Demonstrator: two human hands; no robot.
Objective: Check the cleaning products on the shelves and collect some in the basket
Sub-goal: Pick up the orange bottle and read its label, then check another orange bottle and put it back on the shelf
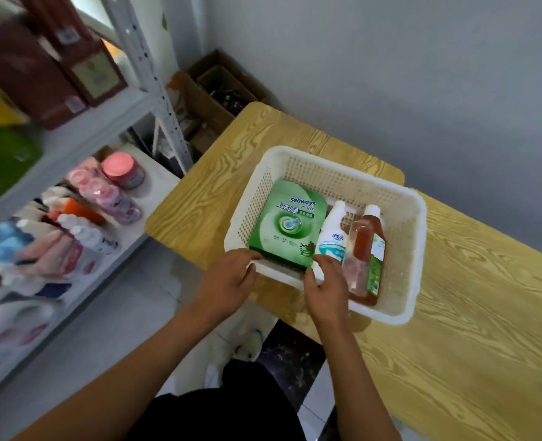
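A white plastic basket [401,205] stands on the wooden table [473,329]. Inside it a green detergent box [287,222] leans against the near-left wall, with a white bottle [333,233] and an amber bottle with a green label [366,249] lying to its right. My left hand [231,278] grips the box's lower left corner at the basket's near rim. My right hand [325,288] grips its lower right corner, thumb over the rim, partly covering the base of the white bottle.
A grey metal shelf unit [155,90] stands at the left with brown boxes on top and several pink, white and orange bottles [104,198] on the lower shelf. An open cardboard box [218,90] sits in the corner behind the table.
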